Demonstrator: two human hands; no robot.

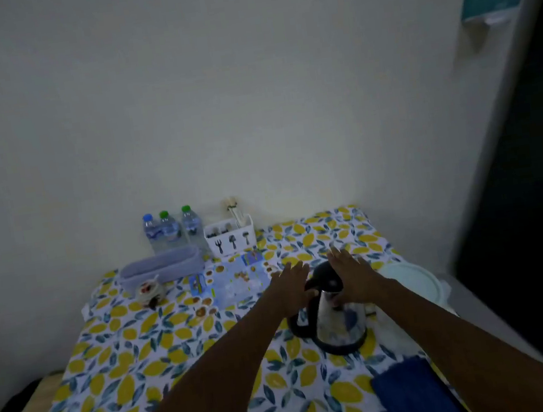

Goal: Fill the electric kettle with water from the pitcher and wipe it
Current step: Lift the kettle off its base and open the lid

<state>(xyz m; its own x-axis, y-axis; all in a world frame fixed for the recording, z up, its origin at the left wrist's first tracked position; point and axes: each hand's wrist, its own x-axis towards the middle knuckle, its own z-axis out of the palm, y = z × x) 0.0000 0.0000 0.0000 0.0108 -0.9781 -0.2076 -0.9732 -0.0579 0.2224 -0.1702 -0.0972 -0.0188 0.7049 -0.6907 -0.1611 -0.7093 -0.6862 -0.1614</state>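
Observation:
A steel electric kettle [339, 324] with a black lid and handle stands on its black base on the lemon-print tablecloth [163, 341]. My left hand [291, 286] hovers flat over the handle side, fingers spread. My right hand [353, 274] lies over the lid and the right shoulder of the kettle, thumb against the steel body, fingers extended. A folded dark blue cloth [412, 394] lies at the near right. A white plastic container with a lid [414, 282], possibly the pitcher, sits right of the kettle, partly hidden by my right arm.
Three water bottles [171, 229] stand against the back wall beside a white cutlery holder [231, 235]. A grey basket [160, 267], a small ornament [150, 291] and a blue printed mat [235, 279] lie behind the kettle. A dark doorway is at right.

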